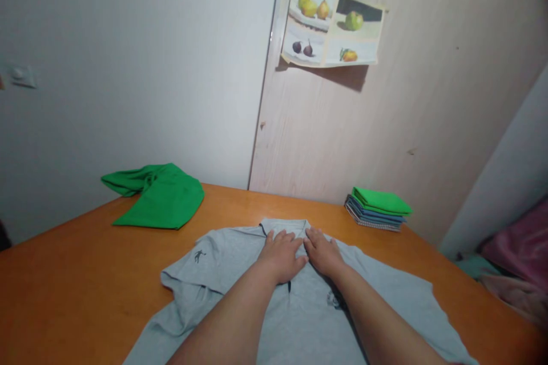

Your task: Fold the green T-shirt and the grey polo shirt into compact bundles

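Observation:
A light grey polo shirt [310,328] lies spread face up on the table, collar toward the wall. Small dark emblems show on its left-side sleeve and on its chest. My left hand [281,255] rests flat on the shirt just below the collar, fingers stretched out. Beside it, my right hand [323,252] lies flat on the other side of the collar opening, its fingers extended. Neither hand grips the cloth. The shirt's left-side sleeve and side are somewhat rumpled, and its lower part runs out of view under my forearms.
On the orange-brown table [64,291], a crumpled green cloth [171,199] lies at the back left. A stack of folded clothes [379,208], green on top, stands at the back right. Behind is a wall with a fruit picture sheet [331,28]. Pink fabric [520,245] is at the far right.

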A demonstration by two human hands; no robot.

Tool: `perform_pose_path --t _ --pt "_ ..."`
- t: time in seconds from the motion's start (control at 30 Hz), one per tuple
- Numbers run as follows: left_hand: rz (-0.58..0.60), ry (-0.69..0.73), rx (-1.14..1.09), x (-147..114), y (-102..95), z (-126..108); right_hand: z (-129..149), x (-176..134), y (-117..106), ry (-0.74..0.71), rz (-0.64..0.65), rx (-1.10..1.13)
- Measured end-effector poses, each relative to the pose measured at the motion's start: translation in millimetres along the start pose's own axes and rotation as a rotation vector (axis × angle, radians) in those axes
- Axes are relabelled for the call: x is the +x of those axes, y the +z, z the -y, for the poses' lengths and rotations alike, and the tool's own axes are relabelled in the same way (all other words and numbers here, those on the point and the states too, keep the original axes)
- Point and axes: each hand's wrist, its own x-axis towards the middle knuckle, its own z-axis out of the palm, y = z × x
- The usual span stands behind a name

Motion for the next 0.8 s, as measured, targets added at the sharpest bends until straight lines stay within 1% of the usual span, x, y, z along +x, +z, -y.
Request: perform_pose_path --t 0.1,0.2,0.3,0.37,0.43,0.5,0.6,0.67,0.7,0.73,0.8 --pt "-0.044 -0.020 -0.063 -0.5 0.5 0.2 1.8 -2.2 2.2 0.007 -0.013 -0.003" --pt "-0.123 -0.048 -0.119 1.9 0.0 1.3 4.2 -4.0 0.3 0.001 -0.071 -0.004" --pt "-0.223 -0.115 -0.174 6.9 -2.3 3.7 10.2 -8.3 -1.4 -0.096 -0.126 0.037" --pt "-0.278 -0.150 -0.203 10.0 -5.2 6.6 15.5 -12.5 -0.9 -0.194 -0.107 0.071" --pt "-0.347 -0.178 -0.220 11.8 -10.1 11.1 20.4 -16.3 0.6 -0.267 -0.048 0.086" --pt "-0.437 -0.233 -0.215 11.8 -17.6 17.3 24.1 -18.8 1.8 -0.293 0.008 0.082" --pt "-0.547 -0.414 -0.146 8.3 -31.6 29.2 26.7 -20.2 1.7 -0.289 0.026 0.068" --pt "-0.550 -0.550 -0.081 5.0 -38.3 36.9 27.5 -20.4 0.8 -0.285 0.022 0.063" --pt "-0.523 -0.597 -0.055 3.6 -39.9 40.0 27.8 -20.6 0.3 -0.284 0.022 0.063" --pt "-0.481 -0.621 -0.040 2.5 -40.2 42.4 28.2 -20.8 -0.1 -0.283 0.022 0.064" --pt "-0.390 -0.607 -0.034 1.6 -37.6 45.0 29.2 -21.4 -0.8 -0.286 0.021 0.070"
